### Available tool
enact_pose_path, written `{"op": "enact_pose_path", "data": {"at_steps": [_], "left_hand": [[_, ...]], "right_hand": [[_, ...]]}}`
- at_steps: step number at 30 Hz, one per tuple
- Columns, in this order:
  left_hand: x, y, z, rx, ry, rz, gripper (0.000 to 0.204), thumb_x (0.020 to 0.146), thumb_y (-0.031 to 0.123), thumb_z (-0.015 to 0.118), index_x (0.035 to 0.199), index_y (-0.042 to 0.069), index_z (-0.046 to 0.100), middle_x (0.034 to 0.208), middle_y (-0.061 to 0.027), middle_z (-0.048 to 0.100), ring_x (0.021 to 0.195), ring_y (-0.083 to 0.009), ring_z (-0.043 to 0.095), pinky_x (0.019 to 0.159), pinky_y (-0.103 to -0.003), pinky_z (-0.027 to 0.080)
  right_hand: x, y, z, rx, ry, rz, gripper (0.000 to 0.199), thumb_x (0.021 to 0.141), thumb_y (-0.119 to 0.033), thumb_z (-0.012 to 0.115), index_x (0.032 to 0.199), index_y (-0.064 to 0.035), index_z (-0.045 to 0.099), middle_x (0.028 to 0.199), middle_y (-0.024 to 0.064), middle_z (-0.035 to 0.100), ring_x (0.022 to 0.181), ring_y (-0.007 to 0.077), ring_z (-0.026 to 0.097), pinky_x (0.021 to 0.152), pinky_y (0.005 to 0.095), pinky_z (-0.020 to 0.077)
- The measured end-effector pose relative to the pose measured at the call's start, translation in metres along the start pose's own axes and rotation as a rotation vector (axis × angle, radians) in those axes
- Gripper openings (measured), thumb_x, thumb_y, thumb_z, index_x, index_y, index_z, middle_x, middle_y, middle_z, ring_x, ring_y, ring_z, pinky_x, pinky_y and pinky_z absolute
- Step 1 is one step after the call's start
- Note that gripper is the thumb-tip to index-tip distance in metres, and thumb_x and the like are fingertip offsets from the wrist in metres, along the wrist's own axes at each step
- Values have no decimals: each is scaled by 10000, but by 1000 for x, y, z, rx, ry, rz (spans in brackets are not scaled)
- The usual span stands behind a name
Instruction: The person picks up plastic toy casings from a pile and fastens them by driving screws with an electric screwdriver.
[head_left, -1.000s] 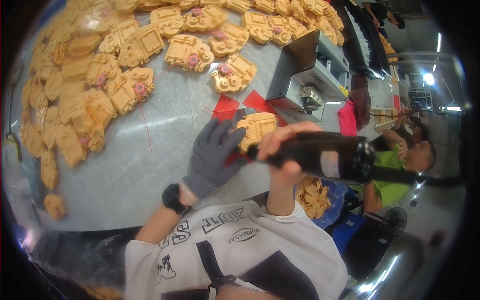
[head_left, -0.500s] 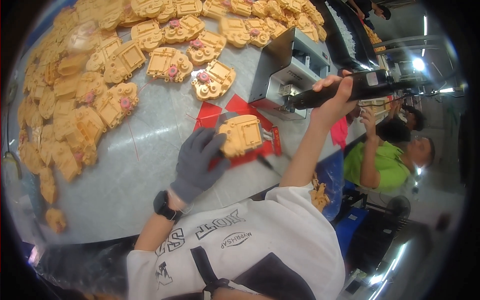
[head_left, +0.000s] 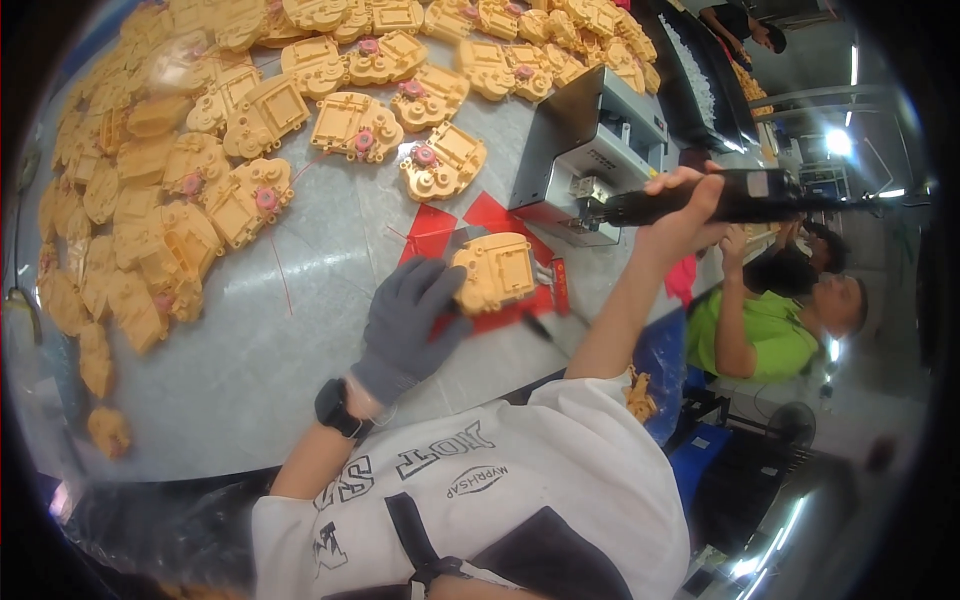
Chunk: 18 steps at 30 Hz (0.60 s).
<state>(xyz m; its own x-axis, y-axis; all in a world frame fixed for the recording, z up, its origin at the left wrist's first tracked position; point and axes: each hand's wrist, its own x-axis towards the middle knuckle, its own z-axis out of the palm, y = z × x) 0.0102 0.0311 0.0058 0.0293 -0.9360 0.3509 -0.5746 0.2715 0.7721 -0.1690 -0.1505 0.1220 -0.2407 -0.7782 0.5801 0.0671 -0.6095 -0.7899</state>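
Observation:
My left hand (head_left: 408,325), in a grey glove, grips the left edge of a yellow plastic housing (head_left: 497,272) between thumb and fingers. The housing rests over a fixture on red sheeting (head_left: 433,228); its underside is hidden. My bare right hand (head_left: 685,212) is wrapped round a black electric screwdriver (head_left: 745,195), held nearly level. The driver's tip points left, at the front outlet of a grey and black screw feeder (head_left: 575,155); whether they touch I cannot tell. Just beyond my left hand lies another yellow housing with a pink round part (head_left: 445,162).
Many yellow housings (head_left: 180,190) pile up along the left and far side of the grey table (head_left: 300,390). A black tray of white pieces (head_left: 690,85) stands behind the feeder. A co-worker in a green shirt (head_left: 770,335) is at the right.
The whole view has shifted slightly. The screwdriver stays by the feeder's front, turned a little more level. My left hand keeps its hold on the housing.

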Motion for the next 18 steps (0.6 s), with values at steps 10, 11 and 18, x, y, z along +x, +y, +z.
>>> {"op": "enact_pose_path", "data": {"at_steps": [10, 11, 18], "left_hand": [[1, -1, -2, -23, 11, 2, 519, 652, 172, 682, 1125, 65, 495, 1099, -141, 502, 1026, -329, 481, 854, -403, 406], [0, 0, -1, -31, 46, 6, 498, 647, 159, 685, 1101, 67, 501, 1094, -140, 505, 1020, -326, 486, 850, -398, 408], [2, -2, -1, -72, 81, 15, 445, 638, 123, 685, 1045, 73, 512, 1077, -141, 514, 1009, -316, 495, 843, -386, 409]], "right_hand": [[-56, -37, 8, 426, -383, 220, 557, 822, -503, 506, 1119, -55, 358, 659, 91, 503, 461, 192, 486, 498, 327, 421], [-62, -40, 17, 439, -425, 191, 581, 812, -515, 515, 1120, -49, 355, 659, 94, 501, 466, 195, 492, 494, 330, 423], [-76, -33, 61, 404, -364, 219, 610, 729, -370, 700, 1075, 1, 362, 635, 83, 531, 479, 139, 521, 443, 231, 424]]}}
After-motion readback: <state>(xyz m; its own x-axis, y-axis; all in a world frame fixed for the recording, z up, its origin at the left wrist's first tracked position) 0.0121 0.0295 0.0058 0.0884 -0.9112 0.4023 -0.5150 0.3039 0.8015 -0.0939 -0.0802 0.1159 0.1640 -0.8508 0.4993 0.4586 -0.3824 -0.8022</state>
